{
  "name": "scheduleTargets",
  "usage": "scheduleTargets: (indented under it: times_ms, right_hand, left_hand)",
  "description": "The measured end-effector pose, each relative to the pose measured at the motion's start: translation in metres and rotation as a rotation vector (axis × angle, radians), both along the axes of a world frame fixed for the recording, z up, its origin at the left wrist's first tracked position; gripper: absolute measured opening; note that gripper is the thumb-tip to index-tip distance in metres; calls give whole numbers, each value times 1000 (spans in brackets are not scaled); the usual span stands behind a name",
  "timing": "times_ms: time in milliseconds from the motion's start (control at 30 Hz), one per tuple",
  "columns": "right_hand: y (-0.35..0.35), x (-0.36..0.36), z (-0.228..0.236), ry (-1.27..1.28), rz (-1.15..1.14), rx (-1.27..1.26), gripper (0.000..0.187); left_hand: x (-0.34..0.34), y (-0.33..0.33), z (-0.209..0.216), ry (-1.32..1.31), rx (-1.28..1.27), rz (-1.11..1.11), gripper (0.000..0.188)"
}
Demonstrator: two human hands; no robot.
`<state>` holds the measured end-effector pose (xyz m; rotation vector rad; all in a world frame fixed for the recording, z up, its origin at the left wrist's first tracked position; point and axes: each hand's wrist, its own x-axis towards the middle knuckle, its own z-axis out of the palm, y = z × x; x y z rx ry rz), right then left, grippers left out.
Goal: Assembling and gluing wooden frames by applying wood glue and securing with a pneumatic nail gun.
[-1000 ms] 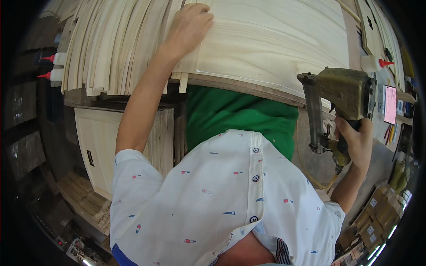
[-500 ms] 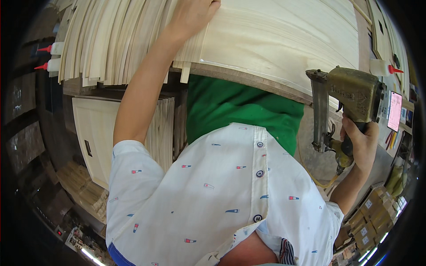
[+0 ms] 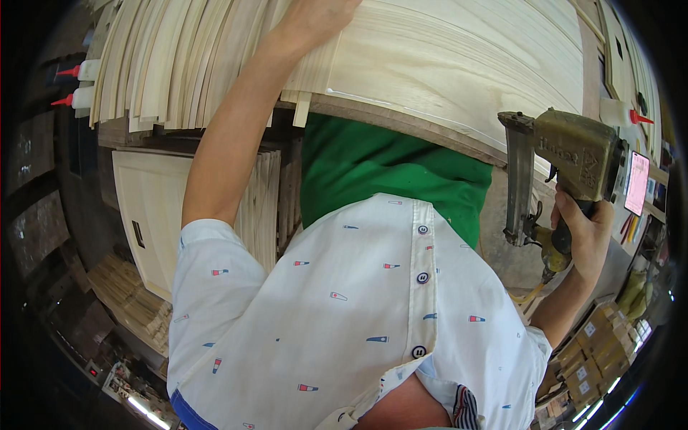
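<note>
In my right hand (image 3: 586,233) is a pneumatic nail gun (image 3: 573,154), gripped by its handle and held beside the bench's right end. My left hand (image 3: 315,25) reaches to the top edge of the picture, over the left side of a pale wooden panel (image 3: 459,64). Most of its fingers are cut off there, so I cannot see what they touch. A thin white line of what looks like glue runs along the panel's near edge. Next to my left forearm stands a row of thin wooden strips (image 3: 165,64). One short strip (image 3: 302,110) pokes out past the bench edge.
White bottles with red tips stand at the left (image 3: 84,97) and right (image 3: 620,112). A phone (image 3: 636,183) with a lit screen lies at the far right. Wooden panels (image 3: 154,215) lean below the bench. A yellow hose (image 3: 529,295) trails from the gun. Cartons (image 3: 598,351) are stacked lower right.
My left hand has shifted slightly right and up, its fingers reaching further out of the picture. The nail gun stays almost in place in my right hand. The view has tilted slightly.
</note>
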<state>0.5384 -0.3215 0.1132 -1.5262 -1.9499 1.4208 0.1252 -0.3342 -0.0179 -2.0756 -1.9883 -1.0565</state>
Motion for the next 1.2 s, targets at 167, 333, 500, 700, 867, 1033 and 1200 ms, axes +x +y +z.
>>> scheduleTargets:
  times_ms: [167,333,500,700,867,1033,1200]
  right_hand:
    - [0,-4,1,20,14,7,20]
    - [0,-5,3,-8,35,14,20]
    - [-4,-11,6,11,39,42,19]
    - [-6,-18,14,-69,94,74,19]
    - [-11,-33,21,-29,181,61,19]
    - [-12,-42,37,-47,230,41,18]
    - [-9,-46,35,-54,300,46,20]
  left_hand:
    - [-1,0,1,22,28,-19,10]
    - [-6,-2,-3,37,36,-37,11]
    - [0,-45,24,0,-278,-81,21]
    - [19,-109,37,78,-359,-236,37]
    - [41,-128,38,180,-288,-236,40]
    - [49,-118,37,237,-217,-258,38]
    - [55,-117,41,286,-237,-243,39]
